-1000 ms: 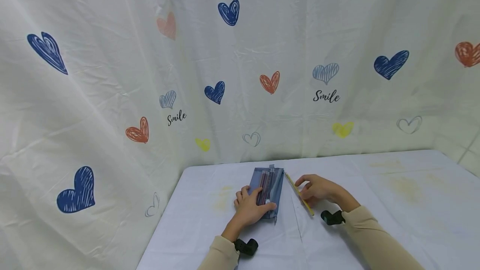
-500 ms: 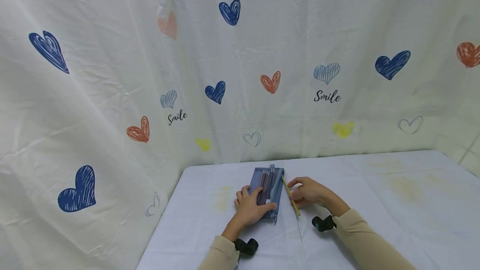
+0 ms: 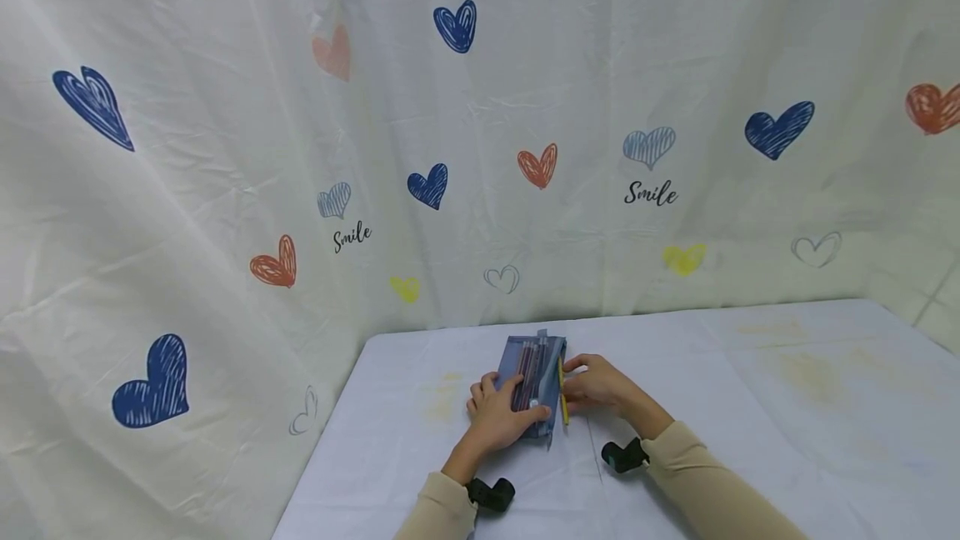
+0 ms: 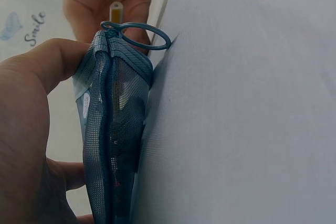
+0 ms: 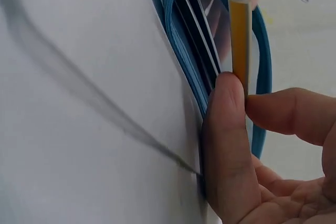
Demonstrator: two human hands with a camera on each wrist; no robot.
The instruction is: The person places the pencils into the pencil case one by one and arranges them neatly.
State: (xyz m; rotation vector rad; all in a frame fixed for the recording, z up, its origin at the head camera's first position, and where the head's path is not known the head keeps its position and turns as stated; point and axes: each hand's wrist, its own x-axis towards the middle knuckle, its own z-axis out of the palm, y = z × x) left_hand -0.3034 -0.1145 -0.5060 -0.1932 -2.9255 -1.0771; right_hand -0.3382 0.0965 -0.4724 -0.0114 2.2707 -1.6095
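A blue mesh pencil pouch (image 3: 551, 367) lies on the table with several pencils (image 3: 528, 369) showing through it. Across its lower left part my left hand (image 3: 497, 419) holds it, thumb toward the right edge. Between thumb and fingers, my right hand (image 3: 596, 383) pinches a yellow pencil (image 3: 563, 397), lined up along the pouch's right side. The right wrist view shows this pencil (image 5: 241, 35) at the parted zipper edges (image 5: 184, 40), dark pencils visible inside. A blue pull loop (image 4: 147, 35) hangs at the pouch's near end in the left wrist view.
A white cloth with a few yellowish stains (image 3: 813, 373) covers the table (image 3: 720, 440). Behind it hangs a white curtain (image 3: 585, 90) printed with hearts and "Smile". Dark cameras (image 3: 491, 494) are strapped to both wrists.
My right hand has moved left with the yellow pencil, bringing it from apart on the cloth to the pouch's right edge and turning it nearly parallel. My left hand has stayed on the pouch.
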